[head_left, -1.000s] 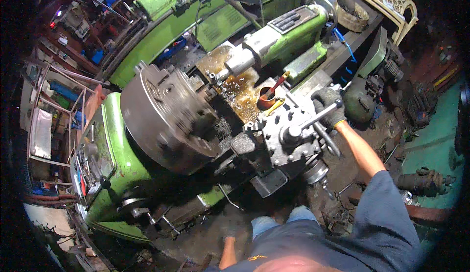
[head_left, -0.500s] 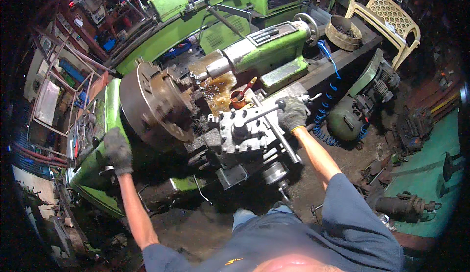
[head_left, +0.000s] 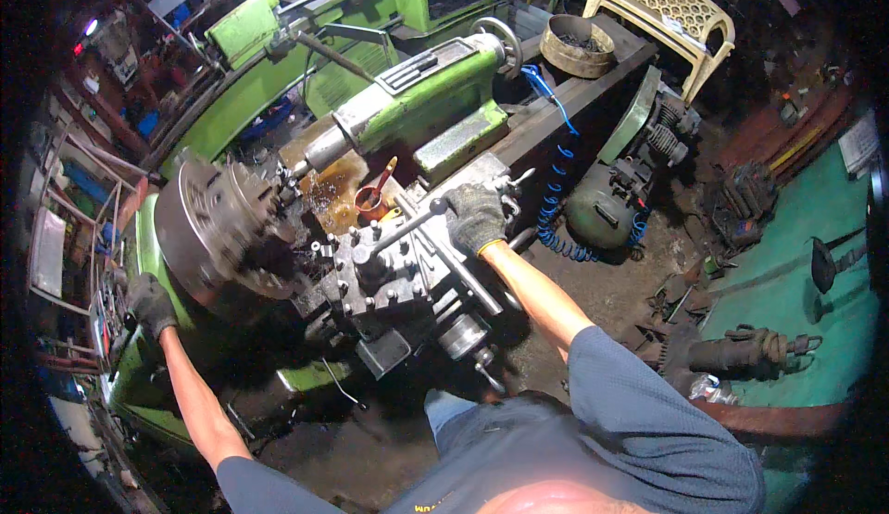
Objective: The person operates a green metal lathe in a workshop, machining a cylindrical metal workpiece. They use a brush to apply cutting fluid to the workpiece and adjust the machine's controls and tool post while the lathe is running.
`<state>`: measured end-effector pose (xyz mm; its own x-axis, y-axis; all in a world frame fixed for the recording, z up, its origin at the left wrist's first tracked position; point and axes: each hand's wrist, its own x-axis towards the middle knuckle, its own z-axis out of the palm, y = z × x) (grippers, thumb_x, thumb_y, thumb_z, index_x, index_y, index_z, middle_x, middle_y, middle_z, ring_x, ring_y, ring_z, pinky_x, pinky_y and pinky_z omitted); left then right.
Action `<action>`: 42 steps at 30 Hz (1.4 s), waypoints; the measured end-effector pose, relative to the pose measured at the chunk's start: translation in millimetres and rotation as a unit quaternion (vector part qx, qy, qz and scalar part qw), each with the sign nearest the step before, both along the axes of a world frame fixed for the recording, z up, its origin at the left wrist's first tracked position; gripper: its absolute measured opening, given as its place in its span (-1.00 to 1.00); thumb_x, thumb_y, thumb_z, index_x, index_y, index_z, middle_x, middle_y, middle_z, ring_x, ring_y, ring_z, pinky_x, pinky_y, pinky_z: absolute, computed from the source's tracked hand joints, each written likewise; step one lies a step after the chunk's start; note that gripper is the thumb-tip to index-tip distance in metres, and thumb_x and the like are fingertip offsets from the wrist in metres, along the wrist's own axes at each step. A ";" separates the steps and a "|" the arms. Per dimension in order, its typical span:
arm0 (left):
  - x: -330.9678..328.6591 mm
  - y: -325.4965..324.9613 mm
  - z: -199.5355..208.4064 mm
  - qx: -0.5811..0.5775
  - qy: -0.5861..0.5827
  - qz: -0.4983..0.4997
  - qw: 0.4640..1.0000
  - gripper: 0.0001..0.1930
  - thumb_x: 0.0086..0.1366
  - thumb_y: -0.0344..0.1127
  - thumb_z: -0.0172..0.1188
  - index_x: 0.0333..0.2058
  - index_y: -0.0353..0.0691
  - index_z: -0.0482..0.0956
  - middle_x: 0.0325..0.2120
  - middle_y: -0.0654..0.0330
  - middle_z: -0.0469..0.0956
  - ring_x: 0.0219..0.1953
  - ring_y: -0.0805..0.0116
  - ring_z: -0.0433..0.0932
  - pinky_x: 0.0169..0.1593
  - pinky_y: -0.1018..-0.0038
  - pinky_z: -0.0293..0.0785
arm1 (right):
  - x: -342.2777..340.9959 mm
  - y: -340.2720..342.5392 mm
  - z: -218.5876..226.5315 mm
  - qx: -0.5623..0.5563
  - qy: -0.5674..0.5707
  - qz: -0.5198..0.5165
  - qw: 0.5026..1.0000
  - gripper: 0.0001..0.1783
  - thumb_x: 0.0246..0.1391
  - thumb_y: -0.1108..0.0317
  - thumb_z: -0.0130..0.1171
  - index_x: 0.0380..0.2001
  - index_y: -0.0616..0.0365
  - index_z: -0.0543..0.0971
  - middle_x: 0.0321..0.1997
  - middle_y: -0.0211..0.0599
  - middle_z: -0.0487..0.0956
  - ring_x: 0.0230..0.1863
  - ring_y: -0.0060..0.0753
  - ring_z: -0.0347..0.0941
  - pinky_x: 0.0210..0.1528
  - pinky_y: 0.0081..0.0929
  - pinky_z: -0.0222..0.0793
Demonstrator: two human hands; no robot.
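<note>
A green lathe stands before me. Its chuck (head_left: 218, 227) is blurred by rotation, and wet brown fluid covers the bed behind it. At the headstock (head_left: 148, 236) on the left, my left hand (head_left: 151, 306), in a dark grey glove, is closed beside the control levers; its fingers hide what they hold. My right hand (head_left: 477, 219), gloved in grey, curls over the carriage right of the tool post (head_left: 375, 269), its grip hidden. The black ball of the tool post handle (head_left: 439, 206) lies by its fingertips. A red-brown cup (head_left: 370, 201) with a brush stands behind the tool post.
Beyond the carriage is the green tailstock (head_left: 421, 93) with a handwheel. A round metal pan (head_left: 576, 46) sits on the bed's far end, near a beige plastic chair (head_left: 662, 14). A blue coiled air hose (head_left: 556, 208) hangs by a compressor (head_left: 602, 218). Metal parts lie at right.
The lathe and both hands appear farther left in the picture as the view shifts. Both hands stay by the same machine parts, and the chuck is blurred in both frames.
</note>
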<state>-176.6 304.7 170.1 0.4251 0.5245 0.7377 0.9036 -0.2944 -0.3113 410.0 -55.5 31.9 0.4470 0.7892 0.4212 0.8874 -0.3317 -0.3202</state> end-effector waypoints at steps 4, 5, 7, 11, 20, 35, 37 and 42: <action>2.5 -0.6 -2.7 -0.018 -0.004 0.030 0.999 -0.85 0.18 -0.28 0.06 -0.51 -0.10 0.57 -0.52 0.06 0.53 -0.38 0.05 0.55 -0.33 0.14 0.42 | -0.6 -0.2 -6.6 0.008 0.007 0.008 1.000 -0.85 0.08 0.18 0.19 -0.35 -0.06 0.66 -0.27 -0.17 0.62 -0.14 -0.01 0.53 -0.05 -0.03 0.38; 4.6 -2.1 -2.7 -0.019 0.002 0.049 0.999 -0.85 0.19 -0.28 0.06 -0.51 -0.10 0.56 -0.50 0.06 0.54 -0.38 0.04 0.55 -0.33 0.12 0.41 | -0.6 0.6 -7.8 0.024 0.007 0.008 1.000 -0.85 0.08 0.18 0.19 -0.36 -0.05 0.65 -0.27 -0.18 0.62 -0.14 -0.01 0.53 -0.05 -0.02 0.38; 5.8 -3.2 -1.6 0.002 0.006 0.039 0.999 -0.86 0.17 -0.28 0.07 -0.52 -0.10 0.55 -0.49 0.06 0.54 -0.38 0.04 0.55 -0.33 0.11 0.41 | -1.1 1.1 -8.3 0.018 0.014 0.014 1.000 -0.86 0.08 0.19 0.19 -0.36 -0.05 0.64 -0.28 -0.17 0.62 -0.13 -0.02 0.54 -0.05 -0.03 0.39; 6.4 -5.9 4.1 -0.005 0.009 0.042 0.999 -0.86 0.17 -0.27 0.08 -0.50 -0.13 0.54 -0.47 0.04 0.55 -0.35 0.00 0.56 -0.27 0.11 0.44 | -4.5 2.5 -6.7 0.014 -0.006 0.007 1.000 -0.86 0.08 0.20 0.20 -0.35 -0.05 0.63 -0.26 -0.18 0.62 -0.12 -0.03 0.54 -0.04 -0.05 0.39; 13.0 -7.2 2.9 -0.010 0.046 0.118 0.992 -0.86 0.19 -0.33 0.04 -0.49 -0.12 0.55 -0.46 0.06 0.56 -0.33 0.02 0.58 -0.24 0.15 0.47 | -6.3 1.0 -4.1 0.009 0.006 0.004 1.000 -0.77 -0.04 0.24 0.23 -0.27 0.04 0.61 -0.22 -0.12 0.58 -0.10 0.03 0.50 0.02 -0.03 0.36; 14.0 -7.5 3.2 -0.022 0.009 0.095 0.995 -0.92 0.13 -0.30 0.11 -0.46 -0.11 0.56 -0.41 0.07 0.56 -0.29 0.01 0.57 -0.21 0.13 0.45 | -7.7 0.9 -1.0 -0.002 -0.017 -0.007 1.000 -0.79 0.02 0.21 0.23 -0.27 0.00 0.62 -0.26 -0.17 0.59 -0.11 -0.01 0.51 -0.02 -0.05 0.37; 10.4 -6.2 1.8 -0.021 0.000 0.066 0.998 -0.92 0.13 -0.30 0.10 -0.45 -0.12 0.54 -0.42 0.06 0.55 -0.29 0.00 0.57 -0.20 0.13 0.45 | -8.3 -0.1 -2.0 0.010 -0.017 -0.010 1.000 -0.80 0.05 0.20 0.22 -0.25 -0.03 0.62 -0.25 -0.21 0.59 -0.11 -0.05 0.51 -0.02 -0.06 0.37; 2.3 -1.0 -4.1 -0.012 -0.001 0.058 0.998 -0.91 0.15 -0.31 0.08 -0.44 -0.13 0.52 -0.42 0.04 0.54 -0.28 -0.03 0.55 -0.19 0.11 0.45 | -12.9 -0.5 5.5 -0.016 -0.018 -0.013 1.000 -0.80 0.06 0.19 0.22 -0.26 -0.03 0.62 -0.24 -0.18 0.59 -0.10 -0.05 0.51 -0.01 -0.05 0.36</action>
<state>-174.4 303.7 165.9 0.3584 0.5871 0.7258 0.9328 -0.1949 -0.3031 397.1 -56.0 37.4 0.4534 0.7908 0.4112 0.8886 -0.3653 -0.2774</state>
